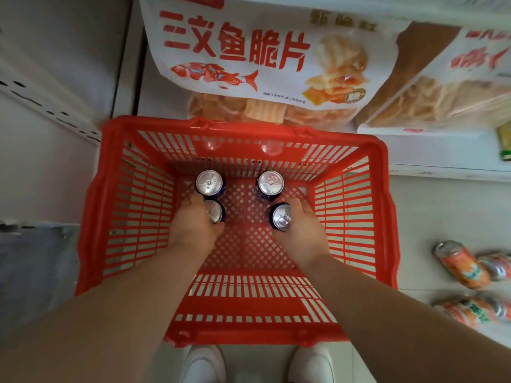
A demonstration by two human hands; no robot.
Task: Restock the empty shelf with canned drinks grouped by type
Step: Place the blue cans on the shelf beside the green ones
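A red plastic basket stands on the floor below me with several blue cans upright inside. My left hand is closed around a blue can near the basket's middle left. My right hand grips another blue can, tilted slightly, at the middle right. Two more blue cans stand untouched just beyond my hands, against the far wall of the basket.
Orange cans lie on the tiled floor to the right, with more orange cans below them. Large snack bags sit on a white shelf past the basket. A white shelving upright runs along the left. My white shoes show below the basket.
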